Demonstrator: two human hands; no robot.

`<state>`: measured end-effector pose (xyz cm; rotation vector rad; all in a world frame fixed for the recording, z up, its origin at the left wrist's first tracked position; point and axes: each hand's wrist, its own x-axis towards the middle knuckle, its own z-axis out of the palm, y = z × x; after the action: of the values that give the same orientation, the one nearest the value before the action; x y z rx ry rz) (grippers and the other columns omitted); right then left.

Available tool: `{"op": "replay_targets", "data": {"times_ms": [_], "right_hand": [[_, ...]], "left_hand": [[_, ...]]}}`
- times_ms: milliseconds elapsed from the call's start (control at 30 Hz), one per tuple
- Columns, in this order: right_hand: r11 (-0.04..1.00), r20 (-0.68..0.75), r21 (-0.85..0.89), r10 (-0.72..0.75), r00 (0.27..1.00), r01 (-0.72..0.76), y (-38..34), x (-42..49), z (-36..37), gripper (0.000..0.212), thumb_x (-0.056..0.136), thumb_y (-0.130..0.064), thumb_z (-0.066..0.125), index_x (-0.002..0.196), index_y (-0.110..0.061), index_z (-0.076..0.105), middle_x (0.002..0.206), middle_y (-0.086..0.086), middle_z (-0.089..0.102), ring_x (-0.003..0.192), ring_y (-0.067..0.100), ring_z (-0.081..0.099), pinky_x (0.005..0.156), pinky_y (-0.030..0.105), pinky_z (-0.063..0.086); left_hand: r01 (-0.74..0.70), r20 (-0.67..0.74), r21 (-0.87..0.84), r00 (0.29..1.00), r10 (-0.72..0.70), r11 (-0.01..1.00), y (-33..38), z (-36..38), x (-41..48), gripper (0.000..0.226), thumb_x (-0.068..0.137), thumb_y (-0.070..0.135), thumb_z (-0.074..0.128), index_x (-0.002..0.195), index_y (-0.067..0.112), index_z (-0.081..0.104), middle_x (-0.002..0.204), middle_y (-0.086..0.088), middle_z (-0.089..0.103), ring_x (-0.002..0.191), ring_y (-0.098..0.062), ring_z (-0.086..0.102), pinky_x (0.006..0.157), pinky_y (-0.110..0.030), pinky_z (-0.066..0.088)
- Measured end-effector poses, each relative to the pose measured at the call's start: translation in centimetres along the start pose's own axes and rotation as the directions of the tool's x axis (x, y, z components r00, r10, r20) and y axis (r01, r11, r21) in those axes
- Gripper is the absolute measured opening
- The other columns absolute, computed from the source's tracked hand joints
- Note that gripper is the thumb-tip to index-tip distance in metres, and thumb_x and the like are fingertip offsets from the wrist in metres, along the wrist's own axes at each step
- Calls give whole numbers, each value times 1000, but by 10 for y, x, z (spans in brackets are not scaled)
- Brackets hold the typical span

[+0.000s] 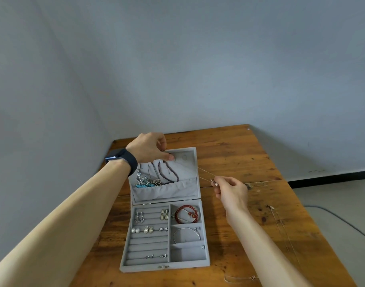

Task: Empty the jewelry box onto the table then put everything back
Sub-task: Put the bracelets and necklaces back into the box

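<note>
A grey velvet jewelry box (123,264) lies open on the wooden table (239,158), its lid (195,162) laid back. My left hand (148,148) is at the lid's top edge, fingers curled and pinching something small there. My right hand (231,191) pinches the pendant end of a thin silver chain (204,172) that stretches from the lid to the right of the box. The lid pocket holds dark bead necklaces (167,172), a silver ornament (141,179) and blue clips. The tray holds earrings (164,214), a red bead bracelet (186,213) and a silver bangle (186,234).
Two thin chains lie on the table: one at the right (281,222), one near the front edge (239,278). Walls close off the table's far and left sides. A cable (330,216) runs across the floor to the right. A dark watch (123,159) sits on my left wrist.
</note>
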<state>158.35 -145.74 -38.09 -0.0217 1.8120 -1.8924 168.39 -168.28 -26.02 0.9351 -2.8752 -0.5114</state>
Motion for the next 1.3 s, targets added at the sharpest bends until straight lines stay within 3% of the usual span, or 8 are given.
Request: {"op": "replay_targets", "data": {"times_ms": [233, 367, 533, 733, 900, 1033, 1133, 1300], "right_hand": [[953, -26, -301, -36, 999, 27, 18, -4, 1, 11, 81, -21, 70, 71, -23, 74, 67, -6, 72, 75, 15, 69, 74, 37, 60], [892, 64, -437, -98, 993, 116, 34, -12, -8, 13, 85, -22, 69, 75, -28, 73, 62, -15, 70, 62, 4, 69, 62, 23, 57], [976, 182, -210, -28, 983, 66, 31, -19, -17, 6, 90, -21, 73, 94, -24, 76, 77, -7, 76, 70, 9, 73, 65, 22, 59], [993, 309, -12, -112, 944, 122, -6, -31, -10, 21, 90, -9, 71, 96, -29, 75, 91, -6, 77, 87, 9, 74, 74, 23, 59], [973, 415, -2, -210, 885, 231, -42, -33, 15, 17, 94, -8, 66, 104, -20, 74, 93, -2, 78, 88, 12, 74, 75, 20, 58], [915, 443, -120, -298, 846, 386, -58, -27, 44, 10, 92, -12, 69, 102, -16, 68, 93, 0, 77, 81, 15, 74, 76, 28, 61], [778, 449, -279, -413, 792, 563, -63, -14, 56, 9, 90, -23, 73, 93, -26, 65, 87, -11, 76, 78, 8, 71, 76, 23, 56], [329, 595, -591, -439, 673, 736, -43, -1, 52, 3, 92, -31, 69, 90, -32, 67, 89, -15, 73, 83, 4, 66, 64, 8, 41]], "left_hand": [[3, 68, -17, 998, -1, 1000, 6, -4, -1, 38, 73, 51, 83, 85, 25, 58, 79, 5, 60, 73, -12, 53, 62, -25, 39], [3, 81, -30, 997, -1, 1000, 7, -4, -1, 36, 75, 48, 82, 84, 25, 57, 79, 4, 60, 72, -12, 52, 61, -25, 38], [-7, -2, -17, 1000, 7, 1000, 8, 0, -10, 30, 82, 45, 76, 97, 25, 59, 94, 3, 63, 81, -12, 57, 67, -28, 49], [-126, -444, 220, 870, 214, 967, 12, 40, -61, 16, 90, 27, 64, 104, 22, 66, 110, -1, 62, 101, -24, 55, 77, -38, 50], [-77, -369, 413, 897, 244, 908, 7, 92, -90, 22, 90, 35, 58, 103, 25, 74, 124, 0, 60, 109, -24, 54, 87, -38, 43], [-12, -371, 476, 903, 214, 879, 6, 103, -97, 15, 82, 33, 73, 94, 25, 78, 131, -4, 61, 112, -25, 59, 90, -42, 48], [-9, -411, 471, 882, 229, 882, 6, 104, -98, 9, 80, 27, 77, 88, 26, 77, 126, -2, 64, 110, -25, 60, 89, -41, 48], [-39, -446, 445, 857, 259, 895, 3, 105, -104, 12, 76, 23, 81, 88, 24, 77, 117, -1, 66, 102, -23, 62, 89, -41, 50]]}}
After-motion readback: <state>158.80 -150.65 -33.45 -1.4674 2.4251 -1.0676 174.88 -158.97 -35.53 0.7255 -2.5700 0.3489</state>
